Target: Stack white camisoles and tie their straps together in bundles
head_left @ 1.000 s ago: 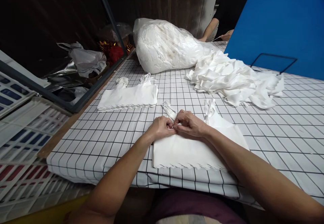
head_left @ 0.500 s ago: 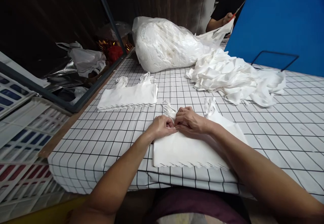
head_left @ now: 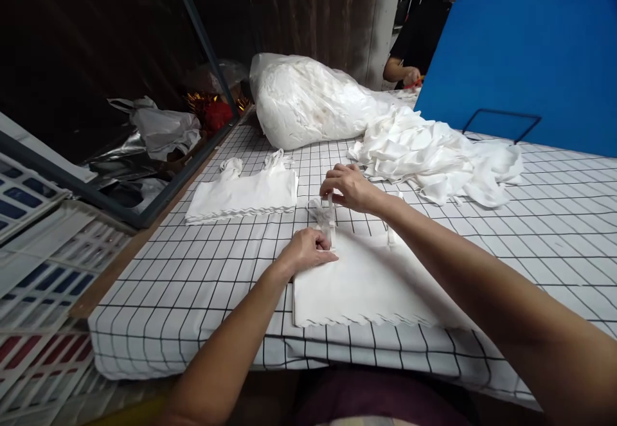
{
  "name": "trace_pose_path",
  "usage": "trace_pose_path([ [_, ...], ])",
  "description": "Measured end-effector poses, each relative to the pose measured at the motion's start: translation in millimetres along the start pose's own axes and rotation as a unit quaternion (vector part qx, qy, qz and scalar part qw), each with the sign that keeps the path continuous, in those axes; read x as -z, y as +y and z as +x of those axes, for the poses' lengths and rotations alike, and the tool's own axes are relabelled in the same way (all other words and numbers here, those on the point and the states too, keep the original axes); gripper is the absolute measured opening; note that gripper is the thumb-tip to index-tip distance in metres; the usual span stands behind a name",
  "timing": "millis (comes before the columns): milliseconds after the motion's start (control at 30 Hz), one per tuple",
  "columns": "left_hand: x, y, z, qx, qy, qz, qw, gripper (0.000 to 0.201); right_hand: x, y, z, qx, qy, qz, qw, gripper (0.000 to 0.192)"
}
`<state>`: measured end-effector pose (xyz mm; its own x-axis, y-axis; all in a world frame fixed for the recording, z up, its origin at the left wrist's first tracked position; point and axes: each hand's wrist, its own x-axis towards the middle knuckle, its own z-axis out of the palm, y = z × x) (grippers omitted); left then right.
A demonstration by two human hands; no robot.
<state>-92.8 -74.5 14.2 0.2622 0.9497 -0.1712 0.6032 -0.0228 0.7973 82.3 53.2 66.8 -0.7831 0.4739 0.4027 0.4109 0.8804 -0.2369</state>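
Note:
A stack of white camisoles (head_left: 366,288) lies flat in front of me, wavy hems toward the table's near edge. My left hand (head_left: 307,249) pinches the top edge of the uppermost camisole at the foot of its left strap. Farther out, my right hand (head_left: 348,187) is closed on the upper end of that shoulder strap (head_left: 331,227) and holds it up straight from the stack. Bunched straps (head_left: 317,211) of the camisoles underneath lie just left of it. Another strap (head_left: 391,236) stretches from the top edge on the right, partly behind my right forearm.
A second camisole stack (head_left: 241,196) lies at the left. Behind are a stuffed clear plastic bag (head_left: 308,101) and a loose heap of white garments (head_left: 438,153). A blue board (head_left: 525,47) stands at the right; beyond it a person's hand (head_left: 411,76) works. The table has a checked cloth (head_left: 231,272).
My right hand has moved up and away from my left, drawing the strap out straight. My left hand stays at the strap's foot. The other person's hand is lower.

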Motion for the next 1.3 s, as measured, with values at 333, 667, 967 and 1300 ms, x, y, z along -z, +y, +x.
trace_pose_path([
  [333, 1.4, 0, -1, -0.003, 0.006, 0.050, 0.999, 0.031, -63, 32, 43, -0.207, -0.017, 0.156, 0.966, 0.039],
  [667, -8.7, 8, -5, -0.208, 0.119, 0.237, 0.941, 0.041, -89, 37, 34, -0.236, -0.026, 0.133, 0.962, 0.031],
  [967, -22.6, -5, -2, -0.168, -0.016, 0.351, 0.921, 0.065, -28, 53, 17, -0.215, -0.094, 0.139, 0.962, 0.029],
  [1300, -10.7, -13, 11, -0.153, 0.067, 0.231, 0.959, 0.046, 53, 97, -173, -0.495, 0.053, -0.089, 0.863, 0.029],
])
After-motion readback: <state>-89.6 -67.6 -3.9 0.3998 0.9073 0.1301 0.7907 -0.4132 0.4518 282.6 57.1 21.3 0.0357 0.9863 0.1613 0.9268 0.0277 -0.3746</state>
